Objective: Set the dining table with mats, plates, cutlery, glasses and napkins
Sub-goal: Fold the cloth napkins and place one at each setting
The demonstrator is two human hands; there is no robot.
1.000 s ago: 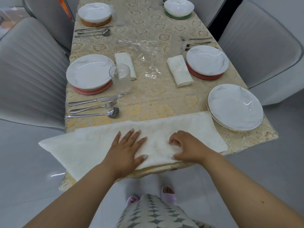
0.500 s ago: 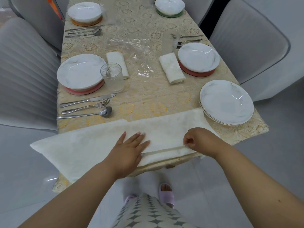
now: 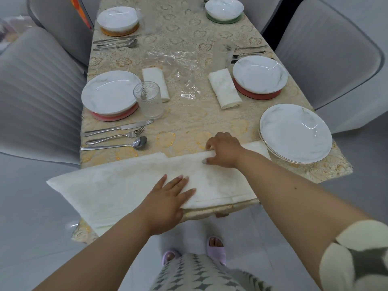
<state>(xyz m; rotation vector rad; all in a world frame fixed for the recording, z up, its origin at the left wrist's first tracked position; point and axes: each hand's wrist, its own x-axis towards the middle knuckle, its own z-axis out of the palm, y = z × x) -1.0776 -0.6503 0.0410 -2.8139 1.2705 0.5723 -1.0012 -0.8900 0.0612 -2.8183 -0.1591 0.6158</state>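
A large cream napkin [image 3: 117,185] lies across the near end of the table, its left part hanging past the edge. My left hand [image 3: 168,198] presses flat on it near the front edge. My right hand [image 3: 224,150] holds the napkin's folded edge at its far side, fingers curled over the cloth. A bare white plate [image 3: 296,133] sits at the near right. Two folded napkins [image 3: 156,82] [image 3: 225,90] lie beside plates on red mats [image 3: 109,93] [image 3: 260,75].
A glass [image 3: 149,99] stands by the left plate, with a knife, fork and spoon [image 3: 117,135] in front of it. Crumpled clear plastic [image 3: 178,68] lies mid-table. Two more settings [image 3: 117,19] [image 3: 224,8] sit at the far end. Grey chairs [image 3: 31,91] flank the table.
My right hand has lifted the napkin's near edge and carried it away from me, folding the cloth over to its far side. My left hand stayed pressing in place.
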